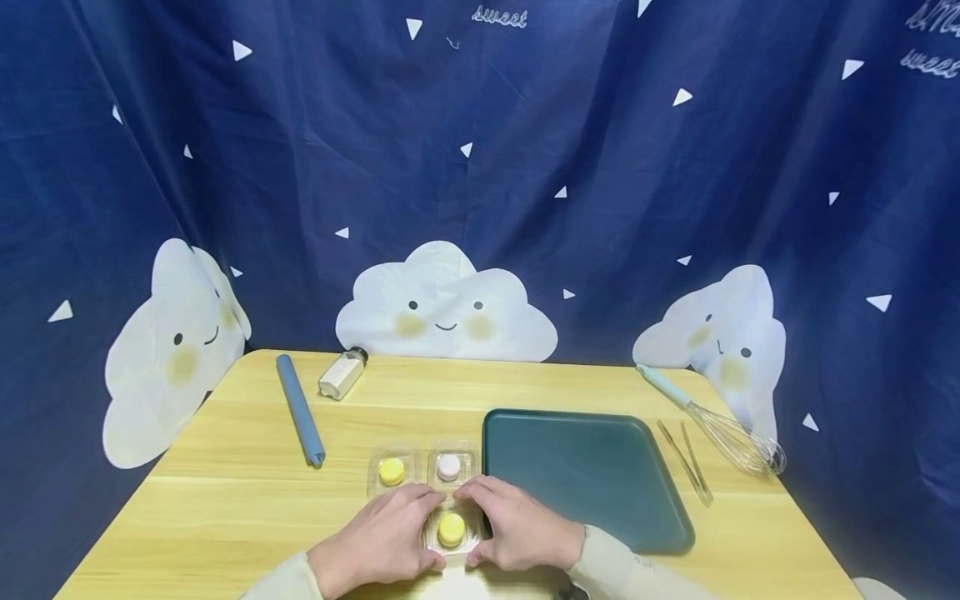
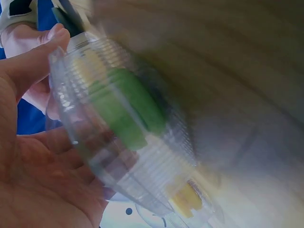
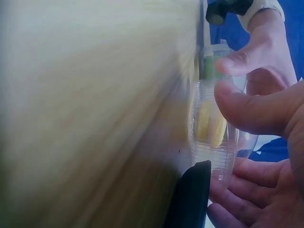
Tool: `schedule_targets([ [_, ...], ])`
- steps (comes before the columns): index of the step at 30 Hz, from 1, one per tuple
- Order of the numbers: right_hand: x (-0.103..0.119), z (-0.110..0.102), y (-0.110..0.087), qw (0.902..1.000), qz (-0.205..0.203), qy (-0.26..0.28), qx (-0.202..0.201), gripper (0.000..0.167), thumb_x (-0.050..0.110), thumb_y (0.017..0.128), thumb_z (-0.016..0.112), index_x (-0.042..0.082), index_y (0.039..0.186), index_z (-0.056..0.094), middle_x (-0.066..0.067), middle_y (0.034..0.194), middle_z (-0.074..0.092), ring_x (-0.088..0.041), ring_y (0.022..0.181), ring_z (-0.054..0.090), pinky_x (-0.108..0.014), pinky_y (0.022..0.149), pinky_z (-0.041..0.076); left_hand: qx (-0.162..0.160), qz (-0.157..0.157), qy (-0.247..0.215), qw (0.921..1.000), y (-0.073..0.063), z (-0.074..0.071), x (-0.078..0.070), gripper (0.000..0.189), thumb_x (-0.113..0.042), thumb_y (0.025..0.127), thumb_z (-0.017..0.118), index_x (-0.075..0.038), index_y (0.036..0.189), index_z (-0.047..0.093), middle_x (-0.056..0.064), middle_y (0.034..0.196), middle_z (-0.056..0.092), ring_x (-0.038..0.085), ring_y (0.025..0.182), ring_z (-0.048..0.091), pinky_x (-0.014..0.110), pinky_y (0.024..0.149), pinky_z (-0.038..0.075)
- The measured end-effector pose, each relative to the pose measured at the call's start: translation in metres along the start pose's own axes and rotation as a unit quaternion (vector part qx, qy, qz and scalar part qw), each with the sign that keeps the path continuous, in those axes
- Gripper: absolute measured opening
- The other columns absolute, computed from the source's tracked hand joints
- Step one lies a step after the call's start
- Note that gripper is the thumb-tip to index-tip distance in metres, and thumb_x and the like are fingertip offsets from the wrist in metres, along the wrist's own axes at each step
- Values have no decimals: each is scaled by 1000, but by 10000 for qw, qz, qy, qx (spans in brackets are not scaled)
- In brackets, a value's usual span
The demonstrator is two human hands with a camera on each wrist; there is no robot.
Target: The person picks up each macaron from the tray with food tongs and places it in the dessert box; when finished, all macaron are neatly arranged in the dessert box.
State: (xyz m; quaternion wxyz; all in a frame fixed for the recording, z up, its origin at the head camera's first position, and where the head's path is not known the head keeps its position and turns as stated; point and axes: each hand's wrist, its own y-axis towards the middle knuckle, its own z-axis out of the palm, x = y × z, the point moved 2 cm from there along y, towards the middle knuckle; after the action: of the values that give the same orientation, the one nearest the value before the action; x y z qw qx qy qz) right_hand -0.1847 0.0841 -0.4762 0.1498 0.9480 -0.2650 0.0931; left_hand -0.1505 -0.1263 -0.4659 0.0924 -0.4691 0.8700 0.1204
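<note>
A clear plastic box [image 1: 411, 457] of macarons lies at the front middle of the table in the head view. My left hand [image 1: 382, 537] grips its left side, thumb near the front edge and fingers toward the back. Opposite it, my right hand [image 1: 521, 525] holds the right side the same way. Between the hands sits a yellow macaron [image 1: 452, 529]; behind are another yellow macaron [image 1: 392, 471] and a pale whitish macaron [image 1: 448, 467]. The left wrist view shows a green macaron [image 2: 140, 97], which the left hand covers from above.
A dark green tray [image 1: 577, 467] lies close by the right hand. Tongs [image 1: 703, 493] and a whisk [image 1: 731, 437] lie farther right. At the back left are a blue rolling pin [image 1: 300, 410] and a tipped shaker jar [image 1: 342, 375]. A blue curtain [image 1: 510, 125] hangs behind the table.
</note>
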Motion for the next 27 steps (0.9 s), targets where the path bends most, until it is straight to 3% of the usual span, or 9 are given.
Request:
schedule_targets([
  [15, 0, 1, -1, 9997, -53, -209, -133, 73, 49, 75, 86, 12, 132, 59, 2, 129, 65, -12, 120, 61, -29, 104, 54, -127, -22, 4, 9999, -2, 0, 2, 71, -48, 72, 86, -7, 127, 66, 2, 124, 69, 19, 113, 66, 37, 93, 61],
  [27, 0, -1, -2, 9997, -114, -179, -154, 71, 49, 77, 84, 13, 132, 59, 4, 128, 65, -9, 118, 58, -28, 104, 52, -202, 158, 139, 9996, -3, 0, 2, 68, -48, 73, 86, -10, 126, 66, -2, 119, 66, 14, 108, 64, 33, 90, 60],
])
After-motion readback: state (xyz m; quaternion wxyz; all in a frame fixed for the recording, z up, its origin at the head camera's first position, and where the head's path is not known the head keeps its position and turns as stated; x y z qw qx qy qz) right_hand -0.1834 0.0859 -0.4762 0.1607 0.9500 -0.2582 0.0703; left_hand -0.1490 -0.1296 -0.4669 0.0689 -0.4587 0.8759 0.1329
